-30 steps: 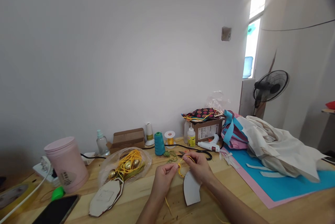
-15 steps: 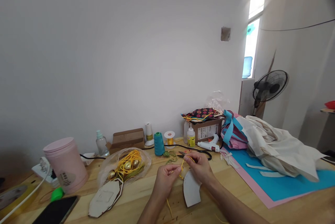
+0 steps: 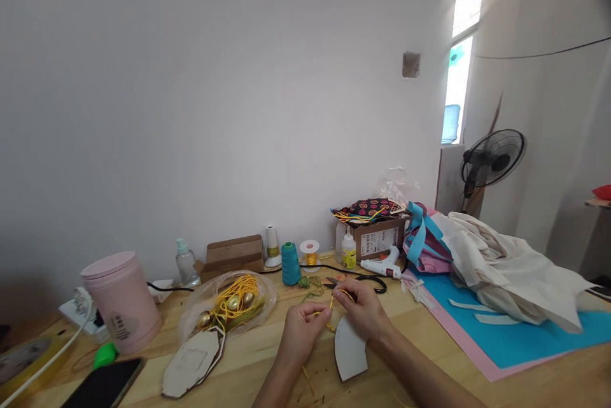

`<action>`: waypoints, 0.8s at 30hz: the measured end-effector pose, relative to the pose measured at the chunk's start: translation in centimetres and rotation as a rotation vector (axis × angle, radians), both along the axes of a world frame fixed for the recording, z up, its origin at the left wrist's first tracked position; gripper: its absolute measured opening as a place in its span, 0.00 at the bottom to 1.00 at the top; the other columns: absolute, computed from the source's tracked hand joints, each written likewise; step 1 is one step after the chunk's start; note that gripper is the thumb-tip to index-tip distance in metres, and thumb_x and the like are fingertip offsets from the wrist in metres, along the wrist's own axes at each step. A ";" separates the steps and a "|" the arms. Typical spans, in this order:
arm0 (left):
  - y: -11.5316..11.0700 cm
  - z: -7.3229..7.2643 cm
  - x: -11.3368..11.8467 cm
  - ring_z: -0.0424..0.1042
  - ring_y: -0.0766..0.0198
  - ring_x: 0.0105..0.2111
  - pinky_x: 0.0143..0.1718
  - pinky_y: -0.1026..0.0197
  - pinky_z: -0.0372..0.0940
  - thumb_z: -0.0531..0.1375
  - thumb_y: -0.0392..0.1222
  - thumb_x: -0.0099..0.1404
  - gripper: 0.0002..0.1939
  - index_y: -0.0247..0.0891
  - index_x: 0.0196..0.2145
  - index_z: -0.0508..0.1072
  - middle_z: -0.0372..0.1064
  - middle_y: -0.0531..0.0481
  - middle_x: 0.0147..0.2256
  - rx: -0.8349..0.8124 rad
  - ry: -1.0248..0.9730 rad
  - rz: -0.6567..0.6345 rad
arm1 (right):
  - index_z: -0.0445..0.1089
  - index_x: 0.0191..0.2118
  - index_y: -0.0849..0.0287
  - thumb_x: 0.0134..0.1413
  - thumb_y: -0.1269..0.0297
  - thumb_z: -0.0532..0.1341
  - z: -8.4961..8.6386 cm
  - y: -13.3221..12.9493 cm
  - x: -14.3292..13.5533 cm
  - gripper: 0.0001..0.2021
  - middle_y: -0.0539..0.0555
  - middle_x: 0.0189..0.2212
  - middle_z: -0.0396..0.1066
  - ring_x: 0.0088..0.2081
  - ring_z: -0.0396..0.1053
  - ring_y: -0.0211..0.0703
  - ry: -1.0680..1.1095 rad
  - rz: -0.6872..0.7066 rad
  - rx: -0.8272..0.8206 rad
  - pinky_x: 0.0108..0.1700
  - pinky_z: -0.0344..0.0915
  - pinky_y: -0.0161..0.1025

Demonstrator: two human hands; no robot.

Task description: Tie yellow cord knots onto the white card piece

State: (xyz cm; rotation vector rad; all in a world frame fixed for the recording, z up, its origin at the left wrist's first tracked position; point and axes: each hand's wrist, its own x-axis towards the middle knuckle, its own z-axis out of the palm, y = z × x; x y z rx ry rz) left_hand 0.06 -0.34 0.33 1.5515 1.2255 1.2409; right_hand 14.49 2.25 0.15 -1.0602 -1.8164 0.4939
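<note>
Between my two hands runs a thin yellow cord [image 3: 331,302]. My left hand [image 3: 304,325] pinches it between thumb and fingertips, and a loose end hangs below toward the table. On the other side, my right hand [image 3: 361,307] also pinches the cord, with a loop of it showing over the fingers. A curved white card piece [image 3: 350,351] lies under my right hand, and the cord passes by its upper edge. Whether the cord is attached to the card I cannot tell. Black-handled scissors [image 3: 377,283] rest just behind my right hand.
A bag of yellow cords and gold bells [image 3: 233,302] and white card shapes [image 3: 191,360] lie left. Behind stand a teal thread cone [image 3: 290,265], a glue bottle [image 3: 349,251] and a glue gun [image 3: 383,265]. Blue sheet [image 3: 506,347] and cream fabric [image 3: 506,261] occupy the right.
My hands stay almost in place, both pinching the yellow cord. The right hand's fingers have shifted slightly, and the white card piece sits marginally lower in view.
</note>
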 end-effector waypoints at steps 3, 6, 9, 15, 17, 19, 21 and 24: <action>0.1 -0.4 0.1 0.65 0.66 0.18 0.19 0.67 0.57 0.58 0.44 0.46 0.12 0.30 0.23 0.74 0.70 0.48 0.19 -0.018 0.034 0.003 | 0.68 0.25 0.60 0.48 0.61 0.50 0.3 -0.2 0.1 0.13 0.50 0.21 0.66 0.25 0.61 0.37 -0.062 -0.003 0.002 0.26 0.53 0.31; 0.1 -0.6 0.2 0.65 0.66 0.19 0.19 0.67 0.57 0.58 0.44 0.46 0.12 0.30 0.22 0.74 0.70 0.49 0.19 -0.023 0.038 -0.001 | 0.67 0.24 0.60 0.49 0.60 0.48 0.5 -0.3 0.2 0.14 0.50 0.20 0.65 0.24 0.60 0.37 -0.133 -0.023 -0.020 0.24 0.51 0.30; 0.1 -0.5 0.3 0.67 0.63 0.23 0.24 0.65 0.60 0.59 0.43 0.45 0.12 0.30 0.22 0.74 0.71 0.46 0.22 -0.026 0.003 0.008 | 0.66 0.23 0.61 0.50 0.59 0.47 0.6 -0.2 0.3 0.16 0.49 0.18 0.63 0.22 0.58 0.36 -0.169 -0.063 -0.068 0.22 0.49 0.30; 0.0 -0.4 0.3 0.68 0.61 0.26 0.28 0.63 0.61 0.57 0.43 0.47 0.11 0.31 0.22 0.73 0.72 0.46 0.24 -0.025 0.022 -0.017 | 0.63 0.18 0.61 0.50 0.55 0.45 0.4 -0.2 0.2 0.20 0.48 0.15 0.59 0.20 0.56 0.34 -0.071 -0.033 -0.104 0.22 0.49 0.30; -0.1 -0.3 0.3 0.68 0.60 0.26 0.29 0.63 0.61 0.57 0.43 0.47 0.11 0.31 0.22 0.73 0.72 0.46 0.24 -0.026 0.038 -0.017 | 0.61 0.16 0.61 0.49 0.53 0.46 0.4 -0.1 0.1 0.21 0.47 0.13 0.56 0.19 0.54 0.33 0.010 -0.010 -0.123 0.22 0.48 0.30; -0.1 -0.2 0.3 0.68 0.60 0.26 0.29 0.62 0.61 0.57 0.43 0.47 0.11 0.31 0.22 0.73 0.72 0.46 0.24 -0.037 0.035 0.004 | 0.59 0.14 0.61 0.48 0.52 0.47 0.6 -0.1 0.0 0.21 0.46 0.12 0.52 0.17 0.51 0.32 0.136 0.045 -0.170 0.20 0.46 0.30; -0.1 -0.2 0.2 0.68 0.60 0.26 0.29 0.62 0.61 0.57 0.43 0.46 0.11 0.31 0.22 0.73 0.72 0.45 0.24 -0.048 0.019 0.020 | 0.58 0.14 0.62 0.46 0.51 0.48 1.1 -0.2 -0.1 0.21 0.44 0.10 0.47 0.14 0.45 0.29 0.312 0.134 -0.293 0.17 0.43 0.29; 0.0 -0.3 0.1 0.68 0.60 0.27 0.29 0.62 0.62 0.57 0.43 0.47 0.11 0.31 0.23 0.73 0.72 0.45 0.24 -0.032 0.002 0.024 | 0.60 0.19 0.62 0.45 0.52 0.50 1.8 -0.4 -0.1 0.18 0.40 0.09 0.38 0.12 0.34 0.27 0.591 0.293 -0.564 0.14 0.34 0.28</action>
